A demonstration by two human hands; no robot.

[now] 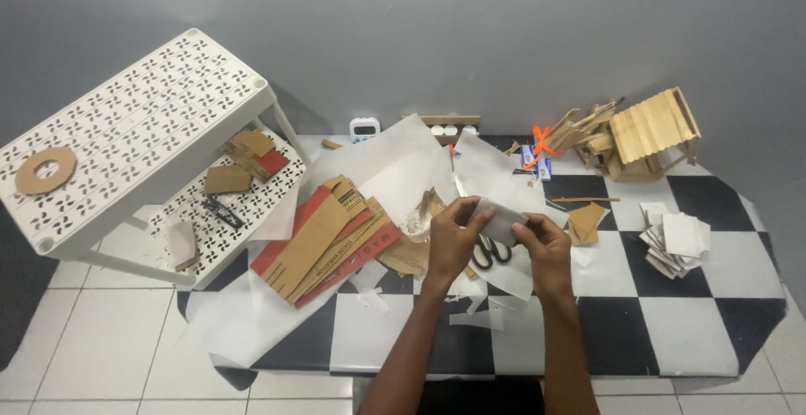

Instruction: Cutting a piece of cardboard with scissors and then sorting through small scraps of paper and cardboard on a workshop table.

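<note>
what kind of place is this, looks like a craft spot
Probably a home craft corner: a checkered mat on tiled floor holds cardboard strips, scissors and a craft-stick house, while both hands hold a pale paper piece.

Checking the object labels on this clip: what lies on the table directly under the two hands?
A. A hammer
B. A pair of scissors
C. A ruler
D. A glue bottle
B. Black-handled scissors lie on the white paper just below the left hand and right hand, which together hold a small white paper piece above them.
</note>
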